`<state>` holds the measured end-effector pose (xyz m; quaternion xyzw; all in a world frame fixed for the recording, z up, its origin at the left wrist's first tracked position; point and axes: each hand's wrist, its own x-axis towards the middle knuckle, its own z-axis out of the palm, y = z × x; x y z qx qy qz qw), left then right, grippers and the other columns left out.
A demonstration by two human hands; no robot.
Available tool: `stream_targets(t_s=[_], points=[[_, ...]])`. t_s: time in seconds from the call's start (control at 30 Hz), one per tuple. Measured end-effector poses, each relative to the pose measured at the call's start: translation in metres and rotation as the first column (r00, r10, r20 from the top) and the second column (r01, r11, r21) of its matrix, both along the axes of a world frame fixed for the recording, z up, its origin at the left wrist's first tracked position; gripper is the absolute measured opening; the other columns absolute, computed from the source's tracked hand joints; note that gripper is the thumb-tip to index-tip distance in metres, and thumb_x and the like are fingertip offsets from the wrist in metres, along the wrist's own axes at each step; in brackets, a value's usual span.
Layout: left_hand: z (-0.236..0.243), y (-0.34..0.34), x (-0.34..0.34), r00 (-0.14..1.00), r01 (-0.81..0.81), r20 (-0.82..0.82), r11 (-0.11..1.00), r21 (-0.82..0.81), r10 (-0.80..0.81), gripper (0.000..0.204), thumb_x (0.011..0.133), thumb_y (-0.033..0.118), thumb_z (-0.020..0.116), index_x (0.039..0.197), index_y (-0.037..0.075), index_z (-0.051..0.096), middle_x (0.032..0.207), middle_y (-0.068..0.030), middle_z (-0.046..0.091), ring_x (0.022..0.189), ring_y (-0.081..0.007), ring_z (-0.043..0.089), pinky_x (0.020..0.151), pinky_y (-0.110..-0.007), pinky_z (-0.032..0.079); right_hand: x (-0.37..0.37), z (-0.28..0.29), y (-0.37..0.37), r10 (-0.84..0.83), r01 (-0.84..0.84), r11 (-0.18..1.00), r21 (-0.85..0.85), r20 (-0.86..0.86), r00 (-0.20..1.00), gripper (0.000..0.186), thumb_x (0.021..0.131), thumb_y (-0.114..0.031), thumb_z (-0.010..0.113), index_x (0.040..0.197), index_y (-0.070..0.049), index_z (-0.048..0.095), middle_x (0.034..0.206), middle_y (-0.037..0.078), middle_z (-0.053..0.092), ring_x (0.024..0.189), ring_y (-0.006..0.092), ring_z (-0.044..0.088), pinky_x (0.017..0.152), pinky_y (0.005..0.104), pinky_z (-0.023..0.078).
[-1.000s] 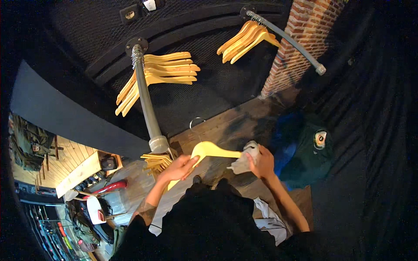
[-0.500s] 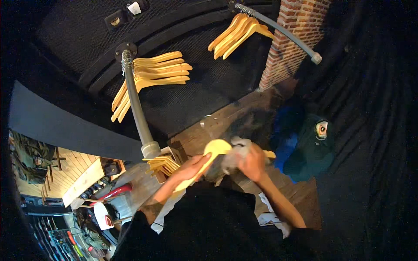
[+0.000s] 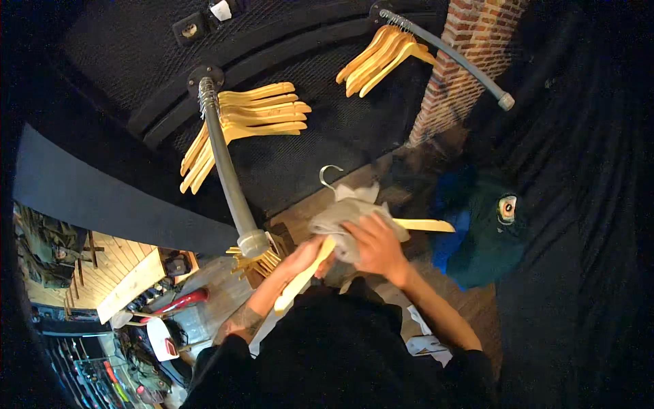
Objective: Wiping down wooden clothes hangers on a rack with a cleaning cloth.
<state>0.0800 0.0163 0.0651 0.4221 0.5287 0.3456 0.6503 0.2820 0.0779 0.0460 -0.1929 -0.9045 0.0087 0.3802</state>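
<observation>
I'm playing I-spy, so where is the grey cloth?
In the head view, the grey cloth is near the middle, bunched over the wooden hanger below its hook, in the right hand and beside the left hand.

I wear a plain black top (image 3: 327, 354) with short sleeves. My left sleeve (image 3: 216, 358) and right sleeve (image 3: 470, 373) are the same black and leave both forearms bare. On my left forearm (image 3: 267, 298), near the sleeve's edge, is a dark tattoo (image 3: 245, 322), its design too small to make out. My right forearm (image 3: 436, 305) looks unmarked. My left hand (image 3: 304, 259) and right hand (image 3: 378, 249) are bare to the fingertips.
</observation>
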Motion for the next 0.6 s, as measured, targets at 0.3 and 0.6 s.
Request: stream_targets(t_s=[0.3, 0.6], points=[[-0.016, -0.005, -0.009, 0.998, 0.060, 0.014, 0.994, -0.091, -0.059, 0.046, 0.101, 0.043, 0.026, 0.090, 0.007, 0.052, 0.054, 0.0000, 0.047, 0.041, -0.0125, 0.046, 0.038, -0.026, 0.039, -0.019, -0.005, -0.008, 0.070, -0.059, 0.987, -0.147, 0.067, 0.995, 0.048, 0.068, -0.024, 0.066, 0.111, -0.001, 0.063, 0.131, 0.020, 0.052, 0.129, 0.0313, 0.042, 0.106, 0.0469, 0.035], [-0.013, 0.000, -0.027, 0.974, 0.162, 0.185, 0.971, -0.173, -0.130, 0.054, 0.101, 0.045, 0.019, 0.077, 0.006, 0.047, 0.048, -0.0026, 0.039, 0.038, -0.0133, 0.041, 0.038, -0.027, 0.038, -0.034, -0.006, -0.012, 0.073, -0.033, 0.974, -0.223, 0.174, 0.982, 0.043, 0.070, -0.018, 0.068, 0.110, -0.002, 0.063, 0.127, 0.014, 0.056, 0.130, 0.0297, 0.042, 0.107, 0.0443, 0.033]])
